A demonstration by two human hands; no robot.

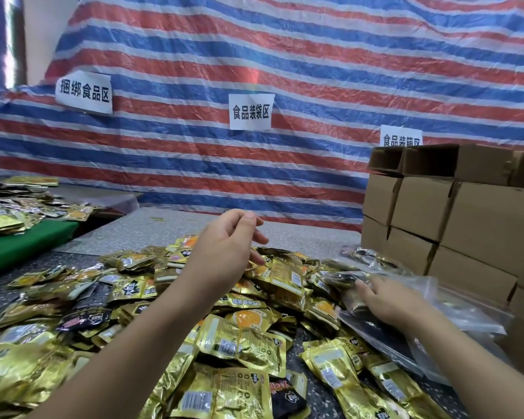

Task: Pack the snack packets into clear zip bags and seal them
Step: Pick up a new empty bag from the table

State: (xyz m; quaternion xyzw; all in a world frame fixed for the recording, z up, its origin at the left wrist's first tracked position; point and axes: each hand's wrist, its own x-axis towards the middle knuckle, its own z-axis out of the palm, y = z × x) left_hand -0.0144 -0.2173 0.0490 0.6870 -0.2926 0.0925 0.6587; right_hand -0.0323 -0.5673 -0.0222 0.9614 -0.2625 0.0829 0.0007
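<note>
We judge a bag-filling step: our left hand hovers slack and empty over the snack packets, our right hand at three o'clock lies flat on a clear zip bag (grip unclear), so next we pick a packet.

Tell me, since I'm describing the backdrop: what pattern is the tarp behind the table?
Red, blue and white horizontal stripes on the tarp, clearest in the head view.

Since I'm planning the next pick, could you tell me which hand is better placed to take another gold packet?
Probably the left hand: it hovers empty over the gold packets, while the right hand rests on the clear zip bags.
</note>
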